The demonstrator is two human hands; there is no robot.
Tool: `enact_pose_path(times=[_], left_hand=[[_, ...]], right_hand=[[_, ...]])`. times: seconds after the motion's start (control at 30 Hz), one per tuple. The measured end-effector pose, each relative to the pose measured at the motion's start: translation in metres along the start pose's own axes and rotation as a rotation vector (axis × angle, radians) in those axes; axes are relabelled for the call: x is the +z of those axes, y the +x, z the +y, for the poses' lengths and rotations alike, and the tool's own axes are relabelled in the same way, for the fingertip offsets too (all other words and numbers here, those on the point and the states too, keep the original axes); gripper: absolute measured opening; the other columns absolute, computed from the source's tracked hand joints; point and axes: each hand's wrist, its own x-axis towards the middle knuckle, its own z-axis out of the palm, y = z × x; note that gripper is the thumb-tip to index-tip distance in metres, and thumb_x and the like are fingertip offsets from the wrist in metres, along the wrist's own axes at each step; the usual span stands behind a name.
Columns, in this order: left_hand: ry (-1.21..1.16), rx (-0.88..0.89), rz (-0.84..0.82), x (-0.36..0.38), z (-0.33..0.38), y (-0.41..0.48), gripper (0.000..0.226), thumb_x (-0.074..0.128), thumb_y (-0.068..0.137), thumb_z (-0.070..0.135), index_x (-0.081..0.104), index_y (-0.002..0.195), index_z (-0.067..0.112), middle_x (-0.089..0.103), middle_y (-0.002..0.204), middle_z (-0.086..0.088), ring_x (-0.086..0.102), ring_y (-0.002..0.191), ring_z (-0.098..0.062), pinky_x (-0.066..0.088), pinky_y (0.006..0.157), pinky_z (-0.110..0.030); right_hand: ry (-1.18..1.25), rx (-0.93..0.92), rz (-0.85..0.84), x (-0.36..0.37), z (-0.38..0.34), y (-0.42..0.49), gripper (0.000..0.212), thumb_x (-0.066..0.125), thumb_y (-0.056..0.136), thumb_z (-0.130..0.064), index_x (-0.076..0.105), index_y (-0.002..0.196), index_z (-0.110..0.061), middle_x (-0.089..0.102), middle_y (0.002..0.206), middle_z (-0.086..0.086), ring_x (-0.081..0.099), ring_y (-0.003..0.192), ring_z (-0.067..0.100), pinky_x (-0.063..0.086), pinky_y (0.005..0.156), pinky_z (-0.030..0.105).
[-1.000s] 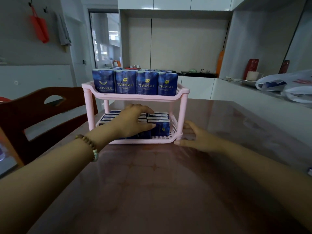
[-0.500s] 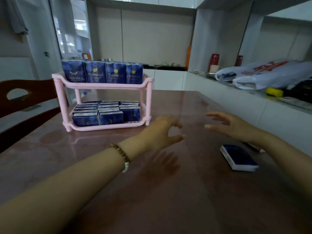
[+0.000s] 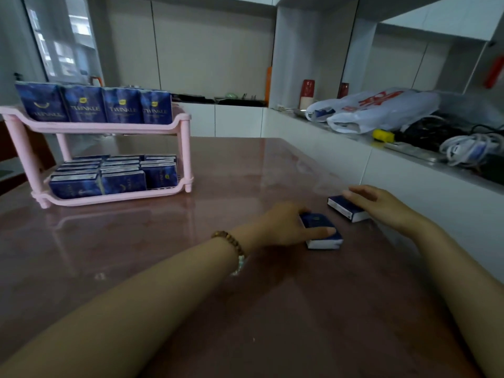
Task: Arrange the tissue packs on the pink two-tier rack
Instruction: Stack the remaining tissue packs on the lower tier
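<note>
The pink two-tier rack (image 3: 182, 148) stands at the left of the reddish table. Its top tier holds a row of upright blue tissue packs (image 3: 90, 105); the bottom tier holds several more (image 3: 114, 175). Two loose blue packs lie flat on the table at the right. My left hand (image 3: 283, 227) rests on the nearer pack (image 3: 323, 231), thumb along its front edge and fingers over its far side. My right hand (image 3: 381, 203) lies over the farther pack (image 3: 345, 207), fingers touching its top. Whether either pack is lifted I cannot tell; both look flat on the table.
A white counter runs along the right with plastic bags (image 3: 376, 110), a yellow object (image 3: 383, 135) and tangled cables (image 3: 469, 148). The glossy table (image 3: 163, 255) stretches between me and the rack. A dark chair stands behind the rack at far left.
Both hands left the rack and travelled right across the table. They now rest on the two loose packs; my view has turned right with them.
</note>
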Motion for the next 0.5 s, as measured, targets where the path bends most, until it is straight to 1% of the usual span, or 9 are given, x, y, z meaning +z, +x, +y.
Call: enact_pose_path(times=[0.07, 0.13, 0.2, 0.23, 0.27, 0.3, 0.37, 0.43, 0.5], left_hand=[[0.005, -0.005, 0.008, 0.005, -0.001, 0.001, 0.055, 0.065, 0.078, 0.055, 0.062, 0.108, 0.008, 0.066, 0.101, -0.012, 0.062, 0.089, -0.027, 0.052, 0.081, -0.045], [-0.027, -0.020, 0.020, 0.008, -0.003, 0.001, 0.050, 0.069, 0.076, 0.051, 0.055, 0.104, 0.011, 0.062, 0.101, -0.008, 0.059, 0.091, -0.025, 0.052, 0.081, -0.043], [-0.120, -0.019, 0.015, 0.009, -0.003, -0.001, 0.053, 0.073, 0.076, 0.044, 0.046, 0.111, 0.014, 0.057, 0.108, -0.007, 0.058, 0.096, -0.025, 0.051, 0.082, -0.040], [-0.165, 0.000, 0.023, 0.008, -0.002, -0.003, 0.057, 0.075, 0.075, 0.039, 0.043, 0.115, 0.012, 0.057, 0.112, -0.007, 0.058, 0.096, -0.024, 0.051, 0.082, -0.038], [-0.189, 0.026, 0.045, 0.006, -0.002, -0.005, 0.060, 0.077, 0.074, 0.034, 0.041, 0.116, 0.011, 0.057, 0.114, -0.008, 0.059, 0.095, -0.023, 0.051, 0.080, -0.036], [-0.194, 0.056, 0.077, 0.003, -0.003, -0.007, 0.061, 0.078, 0.074, 0.030, 0.040, 0.116, 0.009, 0.057, 0.113, -0.009, 0.059, 0.093, -0.023, 0.050, 0.078, -0.035], [-0.192, 0.099, 0.147, -0.004, -0.009, -0.010, 0.062, 0.081, 0.071, 0.025, 0.043, 0.117, 0.007, 0.058, 0.113, -0.011, 0.060, 0.095, -0.025, 0.051, 0.079, -0.036], [-0.194, 0.103, 0.201, -0.011, -0.019, -0.013, 0.063, 0.082, 0.070, 0.021, 0.049, 0.122, 0.009, 0.060, 0.118, -0.009, 0.061, 0.101, -0.024, 0.051, 0.084, -0.032], [-0.245, 0.066, 0.232, -0.018, -0.030, -0.017, 0.064, 0.081, 0.070, 0.016, 0.051, 0.127, 0.010, 0.061, 0.121, -0.010, 0.062, 0.104, -0.024, 0.052, 0.089, -0.034]], right_hand=[[-0.021, 0.048, -0.004, 0.002, 0.006, -0.001, 0.050, 0.047, 0.093, -0.044, 0.053, 0.130, -0.012, 0.053, 0.132, 0.007, 0.052, 0.114, 0.022, 0.038, 0.094, 0.030], [-0.035, 0.106, -0.015, 0.006, 0.010, -0.001, 0.046, 0.048, 0.092, -0.045, 0.060, 0.119, -0.010, 0.061, 0.116, 0.010, 0.057, 0.095, 0.021, 0.043, 0.083, 0.031], [-0.017, 0.136, -0.005, 0.009, 0.009, -0.001, 0.040, 0.053, 0.090, -0.045, 0.066, 0.101, -0.009, 0.065, 0.097, 0.011, 0.061, 0.079, 0.021, 0.048, 0.071, 0.034], [0.010, 0.134, 0.000, 0.010, 0.007, -0.002, 0.035, 0.056, 0.088, -0.043, 0.067, 0.092, -0.010, 0.066, 0.089, 0.011, 0.061, 0.073, 0.020, 0.049, 0.065, 0.031], [0.036, 0.116, 0.006, 0.012, 0.005, -0.002, 0.029, 0.059, 0.087, -0.039, 0.066, 0.088, -0.011, 0.065, 0.086, 0.010, 0.061, 0.070, 0.018, 0.048, 0.060, 0.028], [0.047, 0.077, 0.011, 0.014, 0.003, -0.001, 0.024, 0.062, 0.086, -0.035, 0.066, 0.089, -0.012, 0.065, 0.087, 0.010, 0.060, 0.071, 0.016, 0.047, 0.060, 0.026], [0.046, -0.026, 0.010, 0.019, -0.001, 0.001, 0.023, 0.067, 0.083, -0.027, 0.067, 0.101, -0.013, 0.067, 0.096, 0.007, 0.061, 0.079, 0.012, 0.048, 0.068, 0.027], [0.083, -0.101, 0.006, 0.024, -0.004, 0.003, 0.036, 0.071, 0.080, -0.020, 0.065, 0.114, -0.015, 0.067, 0.105, 0.005, 0.063, 0.088, 0.012, 0.049, 0.080, 0.029], [0.103, -0.115, 0.003, 0.029, -0.008, 0.004, 0.044, 0.074, 0.077, -0.017, 0.062, 0.120, -0.018, 0.067, 0.110, 0.005, 0.063, 0.097, 0.018, 0.051, 0.086, 0.033]])
